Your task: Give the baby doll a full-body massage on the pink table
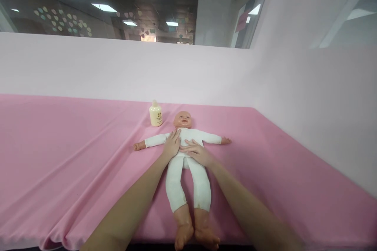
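A baby doll (188, 164) with a white cloth body lies on its back, arms stretched out to both sides and feet toward me. My left hand (172, 143) rests on the left side of its torso, fingers extended and pointing up toward the doll's head. Flat across the belly lies my right hand (198, 152), its fingers spread and pointing left. Neither hand grips anything. Beyond the doll's arm on the left stands a pale yellow bottle (156, 114), upright and apart from both hands.
A pink cloth (88, 141) covers the table, with folds running along the left side. White walls (123, 70) rise behind it and on the right. Above the back wall, a window (118, 11) shows ceiling lights and heart-shaped decorations.
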